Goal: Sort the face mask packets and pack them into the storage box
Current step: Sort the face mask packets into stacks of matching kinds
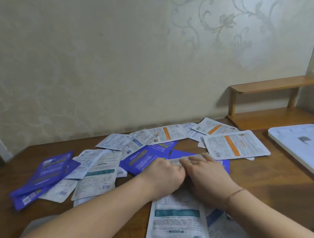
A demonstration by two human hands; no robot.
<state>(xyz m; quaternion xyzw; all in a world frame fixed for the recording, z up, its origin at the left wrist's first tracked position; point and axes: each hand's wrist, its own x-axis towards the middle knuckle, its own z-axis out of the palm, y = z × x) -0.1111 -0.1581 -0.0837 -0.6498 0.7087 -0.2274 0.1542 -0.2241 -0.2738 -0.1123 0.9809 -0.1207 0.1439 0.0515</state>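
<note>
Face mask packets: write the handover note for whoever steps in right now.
Left hand: fingers curled on a packet at table centre.
Right hand: fingers spread on the same packet; grip unclear.
Purple packets lie left and centre, orange-striped at the back right, teal-banded nearest.
White box part at right holds no packets.
Done: nothing packed.
Left: sorting and packing.

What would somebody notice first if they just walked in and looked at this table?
Probably the big messy spread of face mask packets across the brown table, with bright purple ones at the left and white ones with orange stripes at the back right. Next, the left hand and right hand together in the middle, handling a packet. A white tray-like lid sits at the right edge.
</note>
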